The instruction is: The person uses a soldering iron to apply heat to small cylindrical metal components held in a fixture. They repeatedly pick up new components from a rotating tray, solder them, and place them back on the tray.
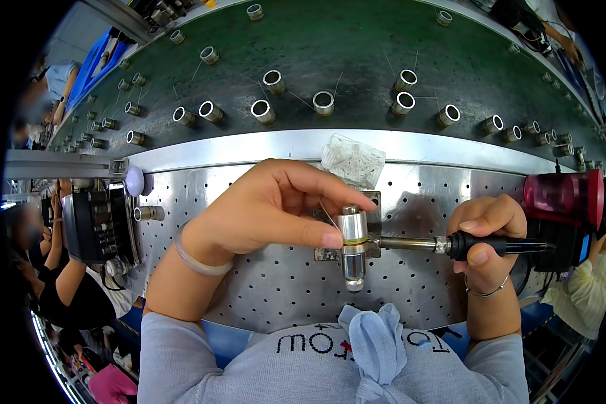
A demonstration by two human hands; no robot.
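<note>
A shiny metal cylinder [352, 225] sits upright in front of me, with a greenish-yellow band round its lower part and a smaller polished metal piece [353, 261] below it. My left hand [269, 209] curls round its left side, thumb and index finger at its side and top. A thin wire [328, 213] rises from the cylinder by that thumb. In my right hand [489, 232] is a soldering iron [468, 245] with a black handle, held level. Its metal barrel points left, and the tip meets the cylinder near the band. A square metal plate [376, 209] lies behind the cylinder.
The perforated metal worktop [283, 286] bears a crumpled grey-white cloth [353, 160] and another cylinder [148, 213]. Beyond a metal edge, several metal cylinders stand on a green conveyor belt [357, 54]. A red-and-black device [564, 202] is at right, a black box [87, 225] at left. Other people sit nearby.
</note>
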